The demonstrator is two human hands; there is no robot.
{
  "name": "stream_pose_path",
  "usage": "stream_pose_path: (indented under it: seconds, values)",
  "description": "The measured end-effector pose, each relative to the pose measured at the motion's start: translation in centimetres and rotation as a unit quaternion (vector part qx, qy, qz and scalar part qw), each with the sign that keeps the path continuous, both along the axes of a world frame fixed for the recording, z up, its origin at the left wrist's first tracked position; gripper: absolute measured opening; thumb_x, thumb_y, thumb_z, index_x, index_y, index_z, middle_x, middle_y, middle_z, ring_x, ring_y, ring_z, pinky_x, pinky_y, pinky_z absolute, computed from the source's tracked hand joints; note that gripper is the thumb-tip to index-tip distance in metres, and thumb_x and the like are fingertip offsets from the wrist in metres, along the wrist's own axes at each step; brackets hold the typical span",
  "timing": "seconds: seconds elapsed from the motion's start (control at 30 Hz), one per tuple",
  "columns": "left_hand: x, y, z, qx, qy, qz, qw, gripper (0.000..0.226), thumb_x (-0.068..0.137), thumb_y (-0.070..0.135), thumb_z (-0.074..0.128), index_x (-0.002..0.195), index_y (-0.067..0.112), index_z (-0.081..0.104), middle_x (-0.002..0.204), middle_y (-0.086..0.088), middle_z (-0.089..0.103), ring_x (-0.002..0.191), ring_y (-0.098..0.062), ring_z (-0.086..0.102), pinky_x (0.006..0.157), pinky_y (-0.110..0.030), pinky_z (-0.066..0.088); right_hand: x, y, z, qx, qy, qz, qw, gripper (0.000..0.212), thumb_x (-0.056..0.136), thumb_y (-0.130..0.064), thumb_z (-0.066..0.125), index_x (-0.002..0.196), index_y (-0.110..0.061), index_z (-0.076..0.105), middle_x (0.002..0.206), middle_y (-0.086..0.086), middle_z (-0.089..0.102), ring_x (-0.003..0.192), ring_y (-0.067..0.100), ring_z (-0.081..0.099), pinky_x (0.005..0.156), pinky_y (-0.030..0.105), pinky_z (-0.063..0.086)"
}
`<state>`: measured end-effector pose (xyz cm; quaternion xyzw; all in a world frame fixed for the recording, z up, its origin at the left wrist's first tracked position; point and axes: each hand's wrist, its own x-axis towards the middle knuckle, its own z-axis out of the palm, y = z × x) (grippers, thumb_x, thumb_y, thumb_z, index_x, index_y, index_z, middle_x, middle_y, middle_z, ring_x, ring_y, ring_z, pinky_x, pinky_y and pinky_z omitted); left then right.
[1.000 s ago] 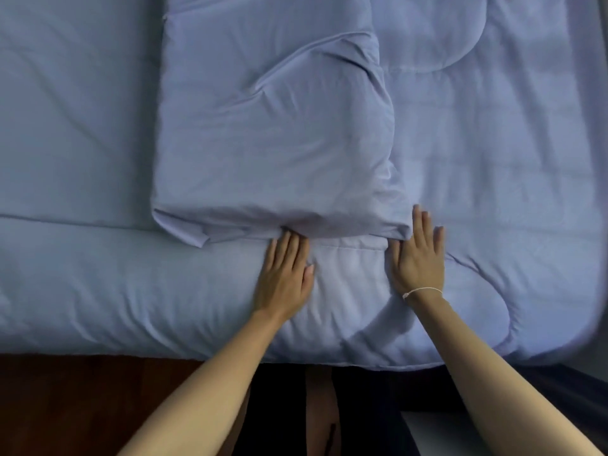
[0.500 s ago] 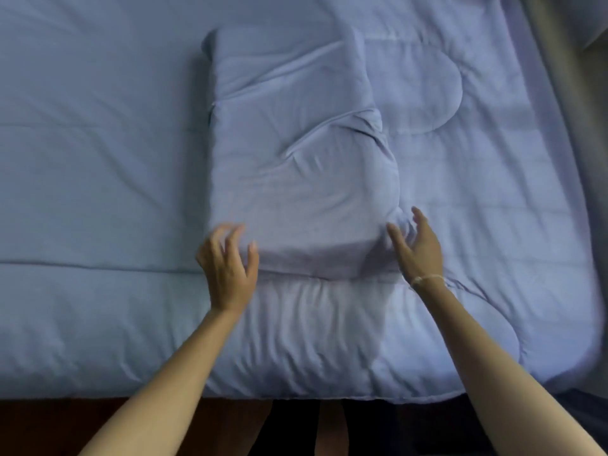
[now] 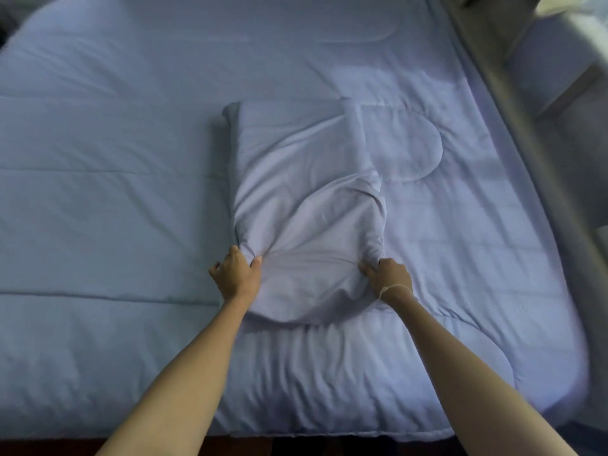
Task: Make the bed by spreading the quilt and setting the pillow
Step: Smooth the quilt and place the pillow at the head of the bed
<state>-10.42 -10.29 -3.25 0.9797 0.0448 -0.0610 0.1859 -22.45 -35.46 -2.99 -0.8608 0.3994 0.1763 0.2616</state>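
Item one: pillow, pale lavender-blue, lying lengthwise in the centre of the frame on top of the quilt; I log its far end toward the upper middle of the frame and its near end bulging toward the lower middle, the cover creased in a long curved fold across its middle. Item two: quilt, same lavender-blue, spread flat over nearly the whole frame, with stitched lines and rounded quilting shapes visible at upper right and to the right of the pillow; its near edge runs along the bottom of the frame, rumpled in soft ridges just below the pillow. Item three: left hand, at centre-left of the frame, fingers curled and gripping a bunch of the pillow's near left corner, cloth gathered into radiating wrinkles at the thumb. Item four: right hand, at centre-right, likewise curled and pinching the pillow's near right corner, fabric puckered above the knuckles. Item five: thin pale string bracelet around the right wrist. Both forearms enter from the bottom edge and converge on the pillow. Item six: bed frame edge, a grey-beige band running diagonally down the right side of the frame, blurred. I see a dark strip along the bottom edge below the quilt, too dim to identify.
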Motion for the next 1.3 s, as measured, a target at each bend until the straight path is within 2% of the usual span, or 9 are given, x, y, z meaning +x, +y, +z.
stream_pose_path:
  seconds: [0.23,0.37,0.5,0.67,0.77,0.9,1.03,1.13,1.3]
  values:
    - [-3.0,5.3,1.1,-0.005,0.041,-0.038,0.998,0.053,0.075,0.061,0.066,0.090,0.012,0.052,0.092,-0.017,0.069,0.092,-0.036,0.064,0.087,-0.042,0.040,-4.1,-0.8,2.2,0.068,0.077,0.006,0.995,0.069,0.079,-0.062,0.059,0.118,-0.005,0.056,0.120,0.016,0.061,0.110,0.032,0.057,0.079,0.031,0.041]
    - [-0.5,5.8,1.6,-0.105,0.084,0.028,0.990,0.048,0.084,0.062,0.052,0.101,0.016,0.053,0.109,-0.013,0.065,0.106,-0.034,0.059,0.090,-0.042,0.040,-1.2,-0.8,4.3,0.093,-0.047,-0.058,0.993,0.087,0.080,-0.055,0.065,0.147,-0.019,0.023,0.134,0.019,0.052,0.120,0.037,0.051,0.092,0.036,0.041]
    - [0.2,4.6,0.6,-0.088,0.113,0.005,0.990,0.054,0.086,0.056,0.054,0.108,0.007,0.051,0.119,-0.020,0.058,0.109,-0.038,0.056,0.088,-0.045,0.044,-0.6,1.6,3.4,0.037,-0.005,0.058,0.998,0.069,0.096,-0.030,0.043,0.151,-0.030,0.002,0.144,0.021,0.040,0.117,0.038,0.053,0.093,0.038,0.042]
    - [-0.3,4.2,0.9,-0.064,0.107,-0.010,0.992,0.051,0.087,0.056,0.051,0.101,0.008,0.049,0.116,-0.019,0.056,0.105,-0.038,0.057,0.083,-0.044,0.043,-2.6,1.3,3.8,-0.066,0.016,0.122,0.990,0.055,0.094,-0.013,0.030,0.146,-0.029,0.019,0.117,0.021,0.058,0.104,0.037,0.059,0.086,0.037,0.045]
    - [0.4,5.3,1.2,-0.100,0.124,-0.010,0.987,0.047,0.088,0.057,0.050,0.093,0.011,0.053,0.108,-0.016,0.062,0.100,-0.036,0.059,0.083,-0.042,0.045,-2.5,-0.2,4.5,-0.063,0.030,0.137,0.988,0.048,0.094,-0.016,0.034,0.140,-0.029,0.034,0.119,0.020,0.058,0.107,0.037,0.058,0.088,0.036,0.046]
    - [1.2,6.6,1.2,-0.129,0.149,0.000,0.980,0.040,0.098,0.033,0.043,0.104,-0.003,0.059,0.116,-0.029,0.060,0.108,-0.042,0.056,0.087,-0.041,0.043,-2.2,-1.0,4.8,-0.019,0.027,0.104,0.994,0.044,0.093,-0.019,0.040,0.134,-0.033,0.044,0.116,0.014,0.061,0.105,0.032,0.059,0.083,0.030,0.045]
    - [0.2,8.5,0.3,-0.099,0.253,-0.032,0.962,0.035,0.090,0.001,0.040,0.122,-0.001,0.055,0.126,-0.023,0.057,0.112,-0.035,0.055,0.093,-0.036,0.042,-3.6,-0.8,4.9,0.043,-0.001,-0.027,0.999,0.050,0.093,-0.031,0.039,0.142,-0.028,0.028,0.123,0.018,0.057,0.110,0.035,0.056,0.088,0.036,0.044]
    - [-1.6,9.7,0.6,-0.072,0.384,-0.070,0.918,0.032,0.088,0.008,0.039,0.113,0.012,0.058,0.099,-0.012,0.062,0.080,-0.022,0.053,0.074,-0.031,0.045,-5.5,-0.7,4.0,0.040,0.100,0.018,0.994,0.065,0.092,-0.029,0.043,0.148,-0.019,0.011,0.133,0.022,0.051,0.118,0.036,0.053,0.094,0.037,0.042]
    - [-2.1,10.6,1.1,-0.028,0.485,-0.111,0.867,0.055,0.062,0.016,0.063,0.115,0.023,0.050,0.110,-0.002,0.063,0.101,-0.017,0.060,0.077,-0.030,0.046,-7.2,-0.6,2.7,0.009,0.132,0.081,0.988,0.060,0.084,-0.023,0.044,0.141,-0.022,0.025,0.122,0.018,0.058,0.112,0.036,0.057,0.092,0.041,0.048]
